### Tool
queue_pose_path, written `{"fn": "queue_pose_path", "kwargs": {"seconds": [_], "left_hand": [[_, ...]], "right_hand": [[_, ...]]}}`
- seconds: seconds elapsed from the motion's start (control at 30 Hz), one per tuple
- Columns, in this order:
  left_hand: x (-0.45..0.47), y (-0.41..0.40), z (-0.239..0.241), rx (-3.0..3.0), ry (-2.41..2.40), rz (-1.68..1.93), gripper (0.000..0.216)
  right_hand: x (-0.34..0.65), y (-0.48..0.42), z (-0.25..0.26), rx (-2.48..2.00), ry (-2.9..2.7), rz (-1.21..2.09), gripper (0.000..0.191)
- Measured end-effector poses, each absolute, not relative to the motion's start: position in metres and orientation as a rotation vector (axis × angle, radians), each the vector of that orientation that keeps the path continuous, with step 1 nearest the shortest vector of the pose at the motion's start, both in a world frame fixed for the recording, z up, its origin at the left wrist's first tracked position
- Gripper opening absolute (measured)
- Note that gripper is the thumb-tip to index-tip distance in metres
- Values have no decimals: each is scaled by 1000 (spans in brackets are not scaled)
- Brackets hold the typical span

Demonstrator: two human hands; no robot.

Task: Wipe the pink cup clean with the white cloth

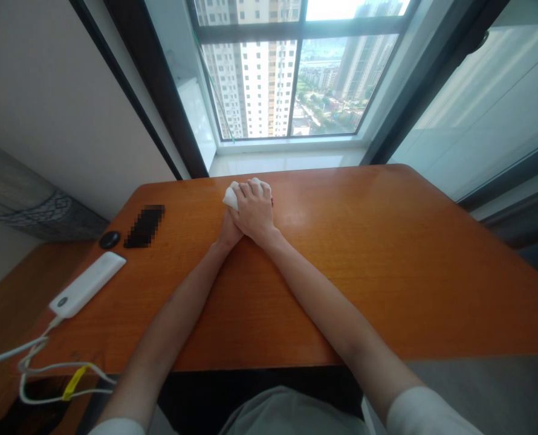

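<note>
Both arms reach forward over an orange wooden table (387, 260). My right hand (253, 211) lies on top of my left hand (227, 232), fingers curled over a white cloth or tissue wad (231, 196) pressed on the tabletop near the far edge. The left hand is mostly hidden under the right one; only its wrist side shows. A bit of the white wad sticks out at the left of the fingers.
A white power bank (87, 284) with a white cable (33, 362) lies at the table's left front. Beyond it sit a small black round object (109, 240) and a blurred dark rectangle (144, 226). A large window (296, 72) stands behind the table.
</note>
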State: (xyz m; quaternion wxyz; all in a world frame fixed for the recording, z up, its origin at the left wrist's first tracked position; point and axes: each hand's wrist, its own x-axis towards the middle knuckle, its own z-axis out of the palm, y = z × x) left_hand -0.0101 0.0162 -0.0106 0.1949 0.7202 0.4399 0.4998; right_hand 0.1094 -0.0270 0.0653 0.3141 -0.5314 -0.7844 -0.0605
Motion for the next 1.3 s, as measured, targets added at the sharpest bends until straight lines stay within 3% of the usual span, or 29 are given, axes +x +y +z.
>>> {"fn": "queue_pose_path", "kwargs": {"seconds": [0.33, 0.57, 0.7, 1.03, 1.17, 1.3], "left_hand": [[-11, 8, -5, 2041, 1389, 1228, 49], [-13, 4, -3, 2032, 1389, 1242, 44], [-13, 2, 0, 2024, 1379, 1255, 44], [-13, 4, -3, 1998, 1356, 1243, 45], [-13, 2, -1, 1999, 1356, 1243, 46], [-14, 6, -5, 2014, 1349, 1235, 52]], "right_hand": [[138, -2, 71, -1484, -1752, 227, 41], [169, 31, 25, -1327, -1147, 910, 50], [179, 36, 7, -1214, -976, 1088, 52], [182, 38, 24, -1256, -977, 1010, 59], [183, 28, 61, -1203, -1395, 533, 54], [158, 1, 87, -1329, -1745, 22, 60]]}}
